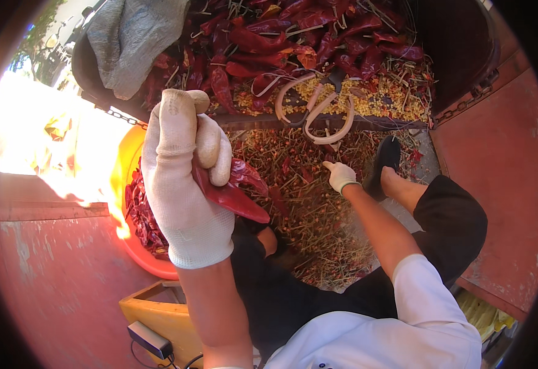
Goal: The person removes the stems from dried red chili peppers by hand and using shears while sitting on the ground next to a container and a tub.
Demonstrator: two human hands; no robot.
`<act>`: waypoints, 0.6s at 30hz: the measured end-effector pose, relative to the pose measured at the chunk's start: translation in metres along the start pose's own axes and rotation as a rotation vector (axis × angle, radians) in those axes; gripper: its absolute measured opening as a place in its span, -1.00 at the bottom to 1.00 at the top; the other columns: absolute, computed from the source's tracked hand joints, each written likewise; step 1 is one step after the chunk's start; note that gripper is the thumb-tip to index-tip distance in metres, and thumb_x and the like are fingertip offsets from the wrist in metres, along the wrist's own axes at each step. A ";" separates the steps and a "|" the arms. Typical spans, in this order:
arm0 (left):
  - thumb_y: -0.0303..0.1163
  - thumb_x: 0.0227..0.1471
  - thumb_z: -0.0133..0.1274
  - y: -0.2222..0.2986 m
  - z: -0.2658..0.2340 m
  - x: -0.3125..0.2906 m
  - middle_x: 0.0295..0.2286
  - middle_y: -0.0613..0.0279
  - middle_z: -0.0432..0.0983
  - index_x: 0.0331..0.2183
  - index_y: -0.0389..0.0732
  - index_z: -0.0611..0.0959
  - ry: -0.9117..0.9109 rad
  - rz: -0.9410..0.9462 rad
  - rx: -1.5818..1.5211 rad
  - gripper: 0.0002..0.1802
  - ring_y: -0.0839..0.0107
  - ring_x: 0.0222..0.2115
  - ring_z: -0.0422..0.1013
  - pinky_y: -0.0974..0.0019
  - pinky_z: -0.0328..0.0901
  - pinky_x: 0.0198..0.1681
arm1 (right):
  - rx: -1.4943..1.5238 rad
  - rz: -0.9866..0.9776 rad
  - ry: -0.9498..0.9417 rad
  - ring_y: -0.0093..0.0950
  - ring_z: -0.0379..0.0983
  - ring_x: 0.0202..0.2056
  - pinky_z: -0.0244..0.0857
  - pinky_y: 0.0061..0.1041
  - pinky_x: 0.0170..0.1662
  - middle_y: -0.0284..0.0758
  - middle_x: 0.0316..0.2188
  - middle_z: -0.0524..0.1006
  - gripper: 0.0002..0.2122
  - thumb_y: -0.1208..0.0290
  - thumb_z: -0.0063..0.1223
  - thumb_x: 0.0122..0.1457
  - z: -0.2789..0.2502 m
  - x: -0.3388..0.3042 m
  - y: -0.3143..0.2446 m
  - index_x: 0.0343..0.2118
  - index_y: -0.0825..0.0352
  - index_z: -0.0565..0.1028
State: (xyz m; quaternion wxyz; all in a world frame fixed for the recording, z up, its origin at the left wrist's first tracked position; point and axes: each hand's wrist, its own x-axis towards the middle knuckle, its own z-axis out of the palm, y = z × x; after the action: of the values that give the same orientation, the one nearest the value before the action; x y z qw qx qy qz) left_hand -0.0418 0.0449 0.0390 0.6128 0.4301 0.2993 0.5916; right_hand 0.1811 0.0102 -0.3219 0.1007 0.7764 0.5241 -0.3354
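My left hand (183,178), in a pale knit glove with worn fingertips, is raised near the camera. Its fingers are closed around dried red chili peppers (235,200), whose ends stick out below the fingers to the right. Farther right, my gloved right hand (342,176) hangs over a litter of stems, seeds and red scraps (306,227), one finger stretched out and nothing visible in it. Large scissors (330,120) with beige loop handles rest at the near edge of a dark container. Inside the container are many dried chili peppers (263,43) and loose yellow seeds (379,98).
An orange basin (163,269) of red peppers stands at left, partly behind my left arm. Grey sacking (130,46) drapes over the container's left side. A yellow wooden stool (158,313) with a small dark box is at lower left. Red panels (496,166) flank both sides.
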 end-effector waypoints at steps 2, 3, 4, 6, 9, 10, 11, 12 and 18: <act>-0.17 0.28 0.03 -0.002 0.003 -0.001 -0.66 0.44 0.12 -0.25 -0.33 0.54 -0.025 -0.015 0.008 -0.65 0.65 -0.68 0.00 0.52 -0.05 -0.63 | 0.009 -0.042 0.085 -0.17 0.54 -0.15 0.49 -0.24 -0.12 -0.18 -0.02 0.53 -0.48 0.61 -0.15 0.22 0.008 0.003 0.004 0.22 -0.03 0.41; -0.16 0.27 0.04 -0.004 0.005 -0.002 -0.66 0.43 0.13 -0.24 -0.34 0.54 -0.040 -0.025 0.011 -0.64 0.64 -0.68 0.01 0.52 -0.05 -0.63 | 0.040 -0.059 0.104 -0.18 0.56 -0.19 0.50 -0.24 -0.14 -0.19 -0.09 0.56 -0.49 0.60 -0.14 0.23 0.010 0.006 0.010 0.21 -0.03 0.42; -0.15 0.27 0.05 -0.004 0.007 -0.002 -0.66 0.42 0.15 -0.24 -0.34 0.54 -0.027 -0.024 0.039 -0.63 0.64 -0.69 0.02 0.52 -0.04 -0.63 | 0.063 -0.077 0.131 -0.18 0.58 -0.23 0.51 -0.25 -0.15 -0.20 -0.17 0.59 -0.51 0.58 -0.14 0.23 0.007 0.006 0.012 0.20 -0.02 0.43; -0.13 0.25 0.07 -0.005 0.012 -0.003 -0.66 0.40 0.18 -0.23 -0.34 0.54 -0.006 -0.026 0.095 -0.61 0.64 -0.69 0.05 0.52 -0.02 -0.63 | 0.256 -0.009 0.185 -0.22 0.59 -0.21 0.50 -0.27 -0.17 -0.22 -0.23 0.64 -0.62 0.54 -0.10 0.21 0.009 0.000 0.011 0.07 0.11 0.54; -0.24 0.17 0.17 -0.004 0.014 -0.002 -0.67 0.37 0.29 -0.23 -0.34 0.54 -0.041 -0.051 0.111 -0.67 0.63 -0.69 0.15 0.53 0.05 -0.61 | 0.672 0.074 0.206 -0.34 0.62 -0.30 0.51 -0.32 -0.25 -0.22 -0.21 0.65 -0.73 0.49 -0.05 0.22 -0.007 -0.024 0.009 -0.07 0.25 0.62; -0.27 0.16 0.19 -0.002 0.016 -0.004 -0.66 0.37 0.31 -0.24 -0.34 0.55 -0.040 -0.047 0.149 -0.68 0.62 -0.68 0.17 0.53 0.07 -0.60 | 0.757 0.084 0.198 -0.38 0.62 -0.32 0.50 -0.34 -0.27 -0.23 -0.22 0.66 -0.73 0.49 -0.05 0.23 -0.016 -0.036 0.007 -0.06 0.26 0.61; -0.33 0.12 0.20 -0.001 0.016 -0.005 -0.65 0.36 0.37 -0.27 -0.34 0.56 -0.047 -0.050 0.153 -0.73 0.62 -0.67 0.21 0.53 0.10 -0.59 | 0.842 0.093 0.188 -0.42 0.62 -0.34 0.50 -0.36 -0.28 -0.24 -0.23 0.66 -0.73 0.49 -0.05 0.23 -0.023 -0.046 0.005 -0.06 0.27 0.61; -0.32 0.12 0.20 -0.003 0.016 -0.005 -0.64 0.36 0.39 -0.29 -0.32 0.57 -0.040 -0.041 0.153 -0.74 0.63 -0.67 0.24 0.54 0.12 -0.58 | 0.927 0.100 0.177 -0.46 0.62 -0.36 0.50 -0.38 -0.30 -0.25 -0.24 0.66 -0.73 0.50 -0.05 0.24 -0.028 -0.053 0.005 -0.05 0.28 0.60; -0.34 0.18 0.13 -0.005 0.027 -0.003 -0.58 0.35 0.32 -0.24 -0.32 0.55 -0.060 -0.059 0.180 -0.77 0.59 -0.61 0.20 0.51 0.11 -0.54 | 0.632 0.000 0.383 -0.36 0.59 -0.32 0.48 -0.36 -0.26 -0.24 -0.18 0.65 -0.67 0.52 -0.06 0.25 0.000 -0.037 0.049 0.05 0.19 0.56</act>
State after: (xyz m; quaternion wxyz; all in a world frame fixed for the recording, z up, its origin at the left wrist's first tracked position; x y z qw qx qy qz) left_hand -0.0164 0.0380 0.0464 0.5977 0.4917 0.3453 0.5308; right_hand 0.2162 -0.0386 -0.3086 -0.2440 0.8179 0.4038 -0.3292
